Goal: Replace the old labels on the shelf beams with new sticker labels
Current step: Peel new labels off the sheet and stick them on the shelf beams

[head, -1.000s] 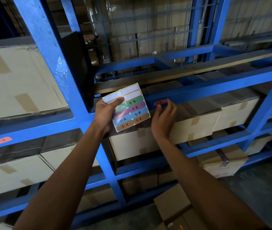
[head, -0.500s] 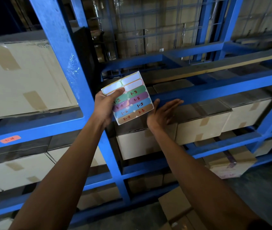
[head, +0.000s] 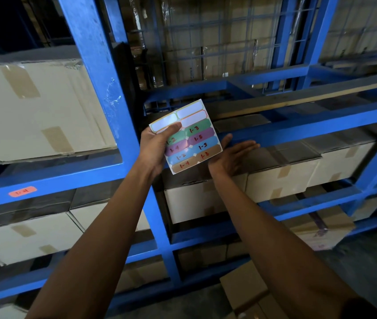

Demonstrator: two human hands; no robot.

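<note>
My left hand (head: 156,149) grips a sticker sheet (head: 188,137) in front of the blue upright, thumb on its upper left corner. The sheet carries coloured labels with red handwritten numbers and several blank white spaces at its top. My right hand (head: 233,155) lies flat, fingers stretched to the right, against the blue shelf beam (head: 297,132) just right of the sheet. Any label under that hand is hidden. An orange label (head: 22,191) marked 1-4 sticks on the lower left beam (head: 67,180).
A thick blue upright (head: 104,88) stands between two bays. Taped cardboard boxes (head: 33,107) fill the left bay, and more boxes (head: 286,176) sit under the right beam. Wire mesh (head: 205,42) backs the upper shelf. A loose box (head: 245,293) lies on the floor.
The red label seen on the right beam a second ago is no longer visible. My right hand has flattened over that spot, fingers swept rightward. The view has shifted slightly.
</note>
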